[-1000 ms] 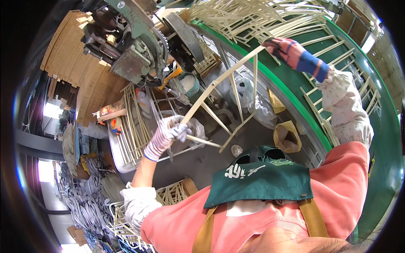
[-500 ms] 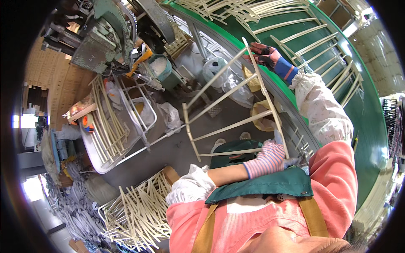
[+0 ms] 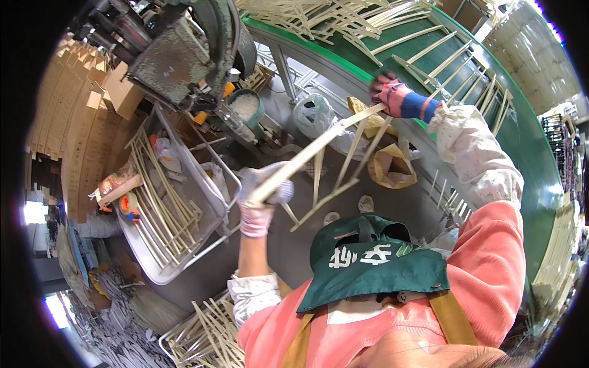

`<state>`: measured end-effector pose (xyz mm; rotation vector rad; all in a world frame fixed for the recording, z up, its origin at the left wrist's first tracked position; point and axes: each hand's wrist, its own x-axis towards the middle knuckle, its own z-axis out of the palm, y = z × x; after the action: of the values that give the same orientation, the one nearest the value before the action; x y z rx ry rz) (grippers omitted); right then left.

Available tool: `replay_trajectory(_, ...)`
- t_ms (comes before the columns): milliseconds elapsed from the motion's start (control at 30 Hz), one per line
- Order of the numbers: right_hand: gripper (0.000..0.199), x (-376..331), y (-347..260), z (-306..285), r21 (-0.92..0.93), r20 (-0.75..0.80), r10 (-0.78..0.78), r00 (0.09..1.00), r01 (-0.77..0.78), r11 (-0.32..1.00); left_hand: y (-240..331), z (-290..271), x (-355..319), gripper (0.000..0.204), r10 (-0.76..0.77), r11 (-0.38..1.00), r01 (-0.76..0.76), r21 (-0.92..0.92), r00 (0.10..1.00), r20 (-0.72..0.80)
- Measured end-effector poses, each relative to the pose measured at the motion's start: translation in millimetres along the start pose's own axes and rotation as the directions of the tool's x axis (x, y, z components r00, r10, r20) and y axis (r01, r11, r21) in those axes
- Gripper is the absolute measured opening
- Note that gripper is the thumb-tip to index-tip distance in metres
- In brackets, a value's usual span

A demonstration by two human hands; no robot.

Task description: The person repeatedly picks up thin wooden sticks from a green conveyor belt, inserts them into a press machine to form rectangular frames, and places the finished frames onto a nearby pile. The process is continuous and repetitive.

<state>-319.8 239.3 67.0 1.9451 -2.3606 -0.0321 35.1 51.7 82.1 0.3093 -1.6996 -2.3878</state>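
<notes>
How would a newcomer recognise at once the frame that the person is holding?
Find the long green table on the right, then look left, over the grey floor. A pale, ladder-like frame slants there, one end in the left hand, the other at the blurred right hand. Similar pale pieces lie on the table; this one alone is held up.

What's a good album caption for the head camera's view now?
Gloved left hand grips one end of a pale ladder-like frame, right hand at its other end, beside a green table.
</notes>
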Motion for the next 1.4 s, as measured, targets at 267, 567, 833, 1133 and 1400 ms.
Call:
replay_trajectory(267,0.026,-31.9,-84.9,-94.7,0.686,0.168,0.055,0.984,-0.157,0.710,-1.1,-108.1,6.0,0.067,0.138,0.795,-0.178,-0.580,0.984,-0.112)
replay_trajectory(567,0.028,-66.8,-67.2,-87.3,0.864,0.504,-0.176,0.846,-0.487,0.132,23.0,-50.6,3.5,0.049,0.449,0.827,-0.353,-0.439,0.883,0.136)
replay_trajectory(833,0.022,-130.0,-29.1,56.4,0.602,0.797,-0.243,0.553,-0.691,0.400,42.8,-7.4,-26.6,0.040,0.494,0.870,-0.444,-0.217,0.783,0.378)
replay_trajectory(1133,0.016,-113.0,-47.8,-24.6,0.224,0.631,0.207,0.748,-0.430,0.874,7.9,68.0,-48.8,0.009,-0.170,0.929,-0.284,0.238,0.243,0.955)
replay_trajectory(1400,0.022,-74.2,-38.5,-113.8,-0.182,0.618,0.149,0.772,-0.044,0.982,-29.0,179.3,-67.3,0.029,0.054,0.657,-0.678,0.330,0.478,0.877)
